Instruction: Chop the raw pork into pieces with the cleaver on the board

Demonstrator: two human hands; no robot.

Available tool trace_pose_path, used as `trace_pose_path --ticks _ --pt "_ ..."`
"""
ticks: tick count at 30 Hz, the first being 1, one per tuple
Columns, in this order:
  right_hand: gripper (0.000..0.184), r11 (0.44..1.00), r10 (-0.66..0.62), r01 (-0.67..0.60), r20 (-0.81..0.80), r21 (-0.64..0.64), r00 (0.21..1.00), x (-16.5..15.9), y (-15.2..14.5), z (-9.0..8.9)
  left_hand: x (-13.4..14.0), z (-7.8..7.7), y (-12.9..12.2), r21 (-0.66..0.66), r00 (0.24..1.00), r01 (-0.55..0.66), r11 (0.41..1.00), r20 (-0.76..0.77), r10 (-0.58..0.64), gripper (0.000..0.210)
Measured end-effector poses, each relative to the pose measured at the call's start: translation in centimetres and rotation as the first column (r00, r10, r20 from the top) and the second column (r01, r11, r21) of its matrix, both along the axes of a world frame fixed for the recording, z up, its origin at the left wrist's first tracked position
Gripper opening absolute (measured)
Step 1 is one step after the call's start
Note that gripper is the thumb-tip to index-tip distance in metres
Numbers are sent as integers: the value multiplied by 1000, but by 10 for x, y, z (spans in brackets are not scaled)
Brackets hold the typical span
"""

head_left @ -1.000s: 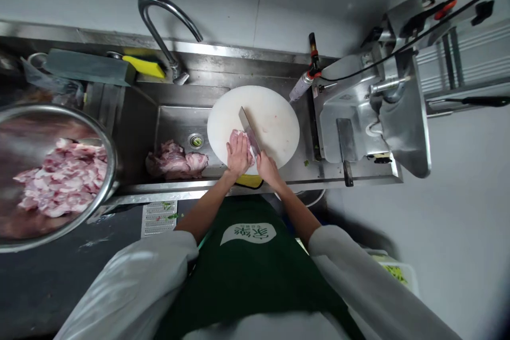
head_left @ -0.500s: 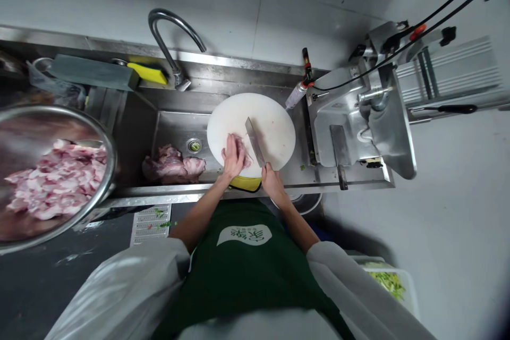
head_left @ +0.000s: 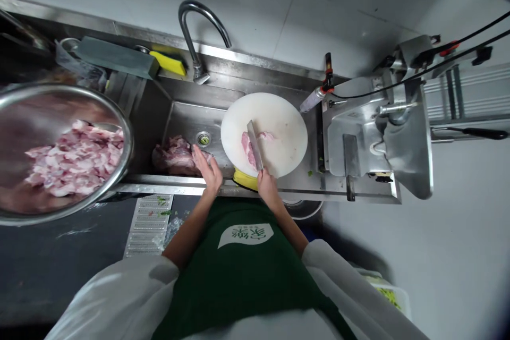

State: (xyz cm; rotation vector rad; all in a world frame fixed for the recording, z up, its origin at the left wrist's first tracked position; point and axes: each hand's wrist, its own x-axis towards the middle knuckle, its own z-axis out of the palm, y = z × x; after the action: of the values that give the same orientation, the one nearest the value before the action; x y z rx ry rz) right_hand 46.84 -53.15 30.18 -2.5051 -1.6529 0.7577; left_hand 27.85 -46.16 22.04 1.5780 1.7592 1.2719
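My right hand [head_left: 268,187] is closed around the handle of a cleaver [head_left: 255,144], whose blade stands over the round white cutting board [head_left: 285,117]. A slice of raw meat [head_left: 247,150] lies along the blade's left side, and a smaller meat scrap [head_left: 266,136] is to its right. My left hand [head_left: 209,172] is off the board with fingers stretched out, at the right end of the raw meat pile [head_left: 175,156] in the sink. Whether its fingertips touch that meat I cannot tell.
A large steel bowl [head_left: 126,146] of cut meat stands at left. The faucet [head_left: 205,8] arches behind the sink. A meat slicer [head_left: 412,138] with a second cleaver [head_left: 350,156] on it is at right, beside a torch canister [head_left: 313,100]. A yellow cloth [head_left: 245,179] sits under the board's front.
My left hand has left the meat on the board and moved left to the pile in the sink. The right hand still holds the cleaver on the board. The view has shifted slightly.
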Motion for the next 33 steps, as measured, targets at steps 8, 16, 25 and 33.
trace_pose_path --ticks 8,16,25,33 --pt "33 999 -21 25 -99 42 995 13 8 -12 97 1 32 -283 741 509 813 -336 -581 67" --pt "28 907 -339 415 -702 -68 626 75 -2 -30 92 -14 27 -278 712 477 834 -434 -552 67" --pt "34 964 -17 39 -84 264 996 47 -8 34 61 -5 8 -203 926 287 936 -189 -325 68" --pt "47 881 -91 99 -40 462 995 11 3 47 -7 -22 -25 -164 994 -41 986 -111 22 74"
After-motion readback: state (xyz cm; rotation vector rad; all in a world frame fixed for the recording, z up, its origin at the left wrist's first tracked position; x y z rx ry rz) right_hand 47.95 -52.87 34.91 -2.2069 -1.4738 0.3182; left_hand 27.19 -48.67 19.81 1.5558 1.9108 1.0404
